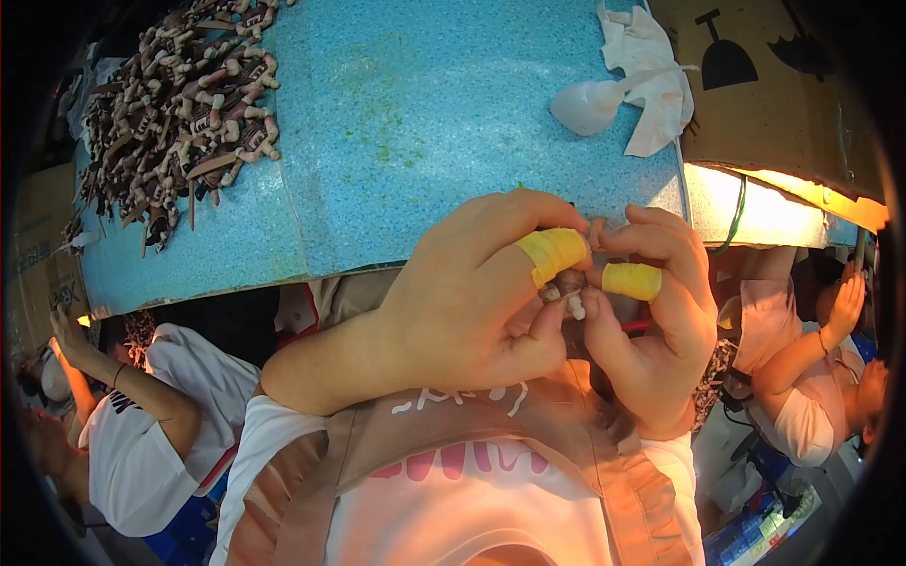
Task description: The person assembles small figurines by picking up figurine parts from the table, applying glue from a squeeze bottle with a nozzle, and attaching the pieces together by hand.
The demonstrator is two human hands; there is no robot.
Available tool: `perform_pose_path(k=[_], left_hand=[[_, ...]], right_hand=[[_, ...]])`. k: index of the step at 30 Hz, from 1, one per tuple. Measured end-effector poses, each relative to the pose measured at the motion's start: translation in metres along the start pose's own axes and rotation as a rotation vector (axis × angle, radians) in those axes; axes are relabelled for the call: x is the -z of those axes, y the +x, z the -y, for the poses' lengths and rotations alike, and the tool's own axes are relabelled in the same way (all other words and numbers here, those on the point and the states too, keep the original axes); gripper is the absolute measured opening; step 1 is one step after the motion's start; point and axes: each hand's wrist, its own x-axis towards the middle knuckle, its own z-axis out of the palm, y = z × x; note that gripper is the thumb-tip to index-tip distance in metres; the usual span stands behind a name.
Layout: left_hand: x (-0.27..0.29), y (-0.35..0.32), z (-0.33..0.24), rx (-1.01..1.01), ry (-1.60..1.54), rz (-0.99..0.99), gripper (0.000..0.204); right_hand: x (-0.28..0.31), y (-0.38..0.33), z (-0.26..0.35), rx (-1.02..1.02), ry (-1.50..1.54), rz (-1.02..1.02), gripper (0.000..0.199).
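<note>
Just off the near edge of the table, both hands come together around a small figurine (572,287) with brown and pale parts. My left hand (491,283) pinches it between thumb and index finger, and yellow tape wraps that index finger. From the other side my right hand (661,302) grips the same figurine with thumb and fingertips; one of its fingers also wears yellow tape. Fingers cover much of the figurine, so its details are partly hidden.
A large heap of similar figurines (203,104) lies on the blue table (425,123) at far left. A white squeeze bottle (587,106) rests by crumpled tissue (651,57) at far right. Cardboard (755,123) stands beyond it. People sit at both sides.
</note>
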Motion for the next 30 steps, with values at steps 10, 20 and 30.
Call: perform_pose_path(k=[10, 20, 30], left_hand=[[-0.002, -0.001, 0.000, -0.009, 0.073, 0.015, 0.034], [0.009, 0.003, -0.024, 0.845, -1.139, 0.078, 0.060], [0.012, -0.002, -0.021, 0.678, -0.912, 0.198, 0.070]], right_hand=[[-0.001, -0.001, -0.004, -0.039, 0.007, 0.035, 0.023], [-0.011, -0.010, -0.004, -0.136, 0.059, -0.032, 0.064], [-0.003, -0.011, -0.010, -0.133, 0.249, 0.138, 0.064]])
